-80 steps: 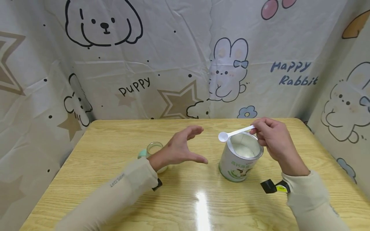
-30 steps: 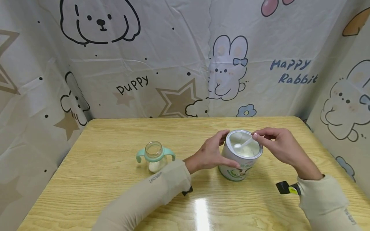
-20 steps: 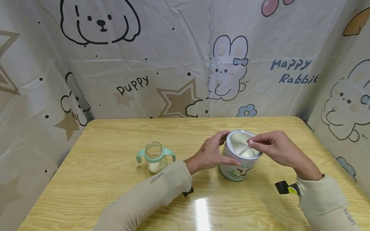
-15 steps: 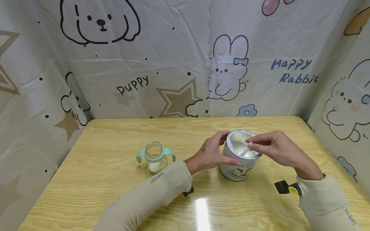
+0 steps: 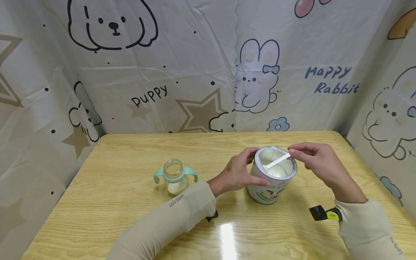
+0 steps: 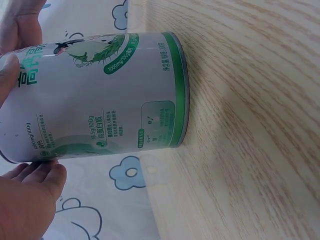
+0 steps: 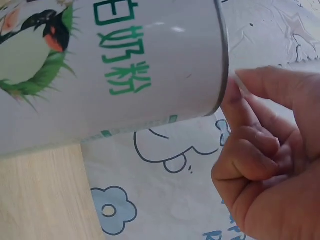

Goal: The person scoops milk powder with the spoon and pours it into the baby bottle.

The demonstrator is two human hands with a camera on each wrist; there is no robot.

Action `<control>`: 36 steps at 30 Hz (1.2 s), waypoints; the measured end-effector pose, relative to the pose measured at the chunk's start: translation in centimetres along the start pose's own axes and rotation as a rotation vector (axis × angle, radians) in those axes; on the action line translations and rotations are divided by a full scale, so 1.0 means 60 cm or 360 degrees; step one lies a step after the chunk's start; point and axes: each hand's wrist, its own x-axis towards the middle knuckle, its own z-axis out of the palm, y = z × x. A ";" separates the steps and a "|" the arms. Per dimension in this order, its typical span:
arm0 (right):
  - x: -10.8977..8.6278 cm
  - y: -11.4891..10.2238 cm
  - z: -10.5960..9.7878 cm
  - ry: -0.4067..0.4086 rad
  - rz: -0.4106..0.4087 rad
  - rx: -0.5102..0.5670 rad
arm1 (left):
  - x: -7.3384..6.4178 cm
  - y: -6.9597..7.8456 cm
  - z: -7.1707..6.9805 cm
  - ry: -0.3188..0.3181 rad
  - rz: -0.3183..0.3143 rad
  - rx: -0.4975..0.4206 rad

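Observation:
A white and green milk powder can (image 5: pixel 264 195) stands open on the table, pale powder inside it. My left hand (image 5: pixel 235 173) holds the can from its left side, thumb on the front and fingers round the back. In the left wrist view the can (image 6: pixel 115 95) stands between thumb and fingers, base on the wood. My right hand (image 5: pixel 321 164) pinches the handle end of a white measuring scoop (image 5: pixel 278 160) above the can's right rim. The scoop slants down into the can's mouth, its bowl near the left inner rim. In the right wrist view the can hides most of the scoop.
Left of the can stands a baby bottle (image 5: pixel 173 178) without a lid, with mint green handles and white powder in its bottom. The wooden table (image 5: pixel 123 202) ends at a patterned cloth (image 5: pixel 195 72) behind and at the sides.
My left hand has come right, onto the can, uncovering the bottle. The scoop went down into the can; in the last half second my right hand has drawn it up and right.

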 end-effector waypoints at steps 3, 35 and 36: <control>0.000 0.007 -0.004 0.0063 0.0071 0.0058 | 0.000 0.000 0.000 0.0003 -0.0002 -0.0005; -0.002 0.020 -0.015 0.0191 0.0212 0.0175 | -0.010 0.001 -0.015 -0.0003 -0.0082 0.0005; -0.001 0.021 -0.016 0.0191 0.0207 0.0199 | -0.011 0.000 -0.018 -0.0002 -0.0097 0.0000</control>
